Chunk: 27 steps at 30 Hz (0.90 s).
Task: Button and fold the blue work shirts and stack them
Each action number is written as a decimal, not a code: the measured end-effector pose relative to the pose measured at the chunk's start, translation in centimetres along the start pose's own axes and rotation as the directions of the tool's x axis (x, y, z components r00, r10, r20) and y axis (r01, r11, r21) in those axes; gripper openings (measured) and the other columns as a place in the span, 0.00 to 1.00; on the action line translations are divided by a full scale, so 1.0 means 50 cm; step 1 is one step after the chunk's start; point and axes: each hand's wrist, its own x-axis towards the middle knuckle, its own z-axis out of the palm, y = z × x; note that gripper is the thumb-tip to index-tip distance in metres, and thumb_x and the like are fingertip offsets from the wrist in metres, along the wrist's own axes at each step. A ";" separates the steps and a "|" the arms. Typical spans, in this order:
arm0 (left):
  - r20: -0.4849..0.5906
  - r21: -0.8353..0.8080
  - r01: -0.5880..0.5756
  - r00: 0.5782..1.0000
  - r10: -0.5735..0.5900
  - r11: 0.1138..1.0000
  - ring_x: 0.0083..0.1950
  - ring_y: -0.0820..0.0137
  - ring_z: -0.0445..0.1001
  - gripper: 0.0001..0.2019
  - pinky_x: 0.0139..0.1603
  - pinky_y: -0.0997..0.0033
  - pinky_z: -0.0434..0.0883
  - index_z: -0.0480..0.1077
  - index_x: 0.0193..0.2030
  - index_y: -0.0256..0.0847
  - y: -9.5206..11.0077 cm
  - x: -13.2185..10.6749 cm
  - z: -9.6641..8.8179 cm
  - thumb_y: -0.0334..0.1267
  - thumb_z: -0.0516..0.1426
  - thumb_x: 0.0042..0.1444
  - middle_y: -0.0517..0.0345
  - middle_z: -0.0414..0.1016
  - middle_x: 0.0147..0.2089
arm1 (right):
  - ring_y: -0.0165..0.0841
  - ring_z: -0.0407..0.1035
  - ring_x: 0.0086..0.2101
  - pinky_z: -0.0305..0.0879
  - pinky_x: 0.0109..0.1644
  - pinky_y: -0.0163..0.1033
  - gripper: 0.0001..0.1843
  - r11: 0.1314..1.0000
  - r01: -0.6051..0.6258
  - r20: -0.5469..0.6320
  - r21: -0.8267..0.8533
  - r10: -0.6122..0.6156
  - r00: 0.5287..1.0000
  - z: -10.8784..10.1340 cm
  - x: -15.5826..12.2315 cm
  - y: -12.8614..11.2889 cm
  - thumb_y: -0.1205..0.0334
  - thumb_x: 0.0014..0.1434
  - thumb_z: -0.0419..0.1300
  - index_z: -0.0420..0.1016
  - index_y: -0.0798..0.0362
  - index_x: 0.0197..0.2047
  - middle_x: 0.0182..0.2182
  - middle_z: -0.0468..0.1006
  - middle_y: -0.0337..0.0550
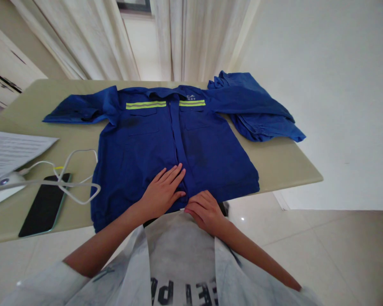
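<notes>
A blue work jacket [140, 157] with yellow reflective strips lies spread face up, its collar at the far side and its hem towards me. My left hand [162, 189] rests flat on the front, just left of the placket [179, 140], fingers stretched out. At the bottom of the placket, my right hand [207, 211] has its fingers curled on the hem, pinching the edge. The left sleeve in view bends out over the table, while the right one lies across another folded blue garment [258, 129].
The beige table [284, 170] carries a phone [46, 206], a white cable [79, 185], a white charger-like device [6, 180] and printed sheets [15, 148] on the left. Pale curtains [198, 38] hang behind; a white wall [338, 106] stands at the right.
</notes>
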 end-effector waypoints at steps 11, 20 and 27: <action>-0.067 -0.005 0.214 0.974 -0.214 0.977 0.80 0.48 0.55 0.33 0.78 0.40 0.56 0.50 0.80 0.36 0.014 -0.014 -0.021 0.47 0.49 0.74 0.40 0.55 0.80 | 0.38 0.76 0.47 0.74 0.51 0.45 0.14 0.990 0.095 -0.004 -0.104 -0.096 0.995 -0.027 -0.004 0.012 0.67 0.70 0.65 0.80 0.49 0.57 0.49 0.85 0.47; -0.161 -0.007 0.441 0.885 -0.436 0.897 0.67 0.54 0.75 0.30 0.77 0.35 0.55 0.49 0.81 0.41 -0.063 -0.051 -0.115 0.37 0.42 0.74 0.43 0.77 0.65 | 0.37 0.80 0.39 0.78 0.45 0.43 0.17 0.998 -0.043 -0.216 0.055 0.054 0.975 -0.096 0.015 0.046 0.68 0.72 0.61 0.80 0.46 0.60 0.43 0.87 0.46; -0.026 -0.275 0.376 0.917 -0.398 0.885 0.69 0.55 0.73 0.32 0.72 0.51 0.68 0.55 0.78 0.41 -0.115 -0.065 -0.162 0.55 0.46 0.73 0.48 0.71 0.72 | 0.36 0.82 0.39 0.80 0.46 0.43 0.13 0.915 -0.255 -0.096 0.313 0.298 0.950 -0.179 0.075 0.076 0.57 0.75 0.59 0.85 0.44 0.53 0.42 0.87 0.44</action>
